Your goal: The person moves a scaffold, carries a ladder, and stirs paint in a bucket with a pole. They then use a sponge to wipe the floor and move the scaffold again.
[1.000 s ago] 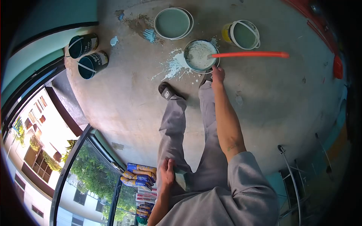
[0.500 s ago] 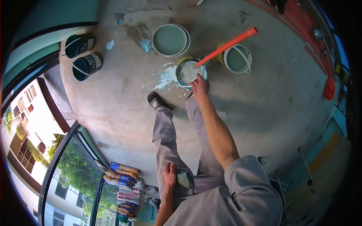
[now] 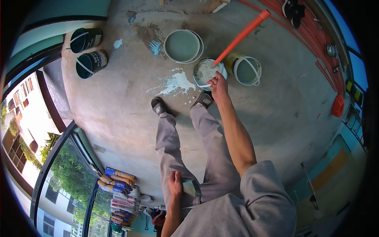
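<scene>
My right hand is closed on the handle of a bucket that holds a thick whitish mix. An orange pipe leans out of that bucket, its lower end in the mix. White splashes mark the floor just left of the bucket. At my thigh, my left hand is closed beside a dark green block-like object, which seems to be held by it; the fingers are partly hidden.
A wide bucket of greenish liquid stands behind, and a yellow bucket stands to the right. Two dark buckets are at the left. Orange pipes and a red scoop lie at the right.
The mix bucket has moved right, off the white splashes and closer to the yellow bucket, with my right hand at its handle. My right foot now shows below it. The view has shifted slightly.
</scene>
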Tool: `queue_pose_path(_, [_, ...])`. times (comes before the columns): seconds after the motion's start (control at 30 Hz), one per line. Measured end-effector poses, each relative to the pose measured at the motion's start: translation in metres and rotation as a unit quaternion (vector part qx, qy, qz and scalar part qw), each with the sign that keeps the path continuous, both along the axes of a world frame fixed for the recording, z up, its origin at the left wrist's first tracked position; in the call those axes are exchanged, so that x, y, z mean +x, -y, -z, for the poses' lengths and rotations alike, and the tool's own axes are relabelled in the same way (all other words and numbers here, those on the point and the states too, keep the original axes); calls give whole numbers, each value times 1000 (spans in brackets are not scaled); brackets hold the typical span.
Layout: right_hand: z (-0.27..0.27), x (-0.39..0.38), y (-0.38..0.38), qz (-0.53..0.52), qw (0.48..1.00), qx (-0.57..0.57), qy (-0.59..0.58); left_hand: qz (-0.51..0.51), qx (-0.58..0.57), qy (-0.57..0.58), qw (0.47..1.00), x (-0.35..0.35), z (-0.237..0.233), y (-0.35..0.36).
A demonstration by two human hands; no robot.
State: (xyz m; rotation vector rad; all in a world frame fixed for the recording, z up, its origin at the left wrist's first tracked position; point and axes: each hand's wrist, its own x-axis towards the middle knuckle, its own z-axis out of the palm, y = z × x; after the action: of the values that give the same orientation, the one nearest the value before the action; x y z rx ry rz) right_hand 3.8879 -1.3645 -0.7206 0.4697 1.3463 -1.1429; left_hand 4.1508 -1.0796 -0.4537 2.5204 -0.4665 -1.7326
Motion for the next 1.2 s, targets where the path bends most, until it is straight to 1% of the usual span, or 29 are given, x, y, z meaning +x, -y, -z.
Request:
queue_pose_path(0.13, [0,-19,23,11,1000,-15,-11,0,-12,5,1000,2,0,1])
queue_pose_path(0.17, [1,-24,29,28,999,-29,-6,-2,-12,6,1000,2,0,1])
queue_pose_path(0.3, [12,-44,61,49,998,-25,-29,1,-4,2,1000,1,3,1])
queue_pose_path(0.57, [27,-76,104,20,998,-59,-23,5,0,8,1000,-2,-6,13])
queue_pose_path(0.67, [27,-83,114,21,998,-65,-16,6,2,15,1000,-1,-2,5])
queue_pose_path(0.8, [40,-100,114,-22,997,-78,-4,6,14,22,1000,-8,-6,19])
queue_pose_path(0.87, [42,-101,112,-29,998,-53,-14,7,13,36,999,-9,-5,19])
queue_pose_path(0.9, [40,-100,113,-32,998,-41,-19,18,-1,62,998,-13,-2,24])
queue_pose_path(0.93, [34,-86,115,-97,986,-9,-136,25,-20,102,994,-14,3,30])
queue_pose_path(0.97, [23,-82,109,-158,954,27,-255,34,-35,137,989,-14,7,35])
queue_pose_path(1.0, [16,-80,103,-214,902,60,-371,8,-58,148,987,-11,21,30])
queue_pose_path(1.03, [14,-70,91,-251,855,57,-449,-9,-90,154,984,-16,29,43])
queue_pose_path(1.07, [10,-60,72,-246,861,-2,-445,-23,-122,156,980,-21,40,57])
queue_pose_path(1.1, [-21,-39,50,-240,862,-59,-442,-79,-141,137,977,-22,55,65])
queue_pose_path(1.17, [-57,-4,-1,-268,900,-129,-319,-192,-160,98,963,-29,81,90])
queue_pose_path(1.2, [-86,14,-25,-301,920,-119,-221,-249,-161,78,952,-33,90,109])
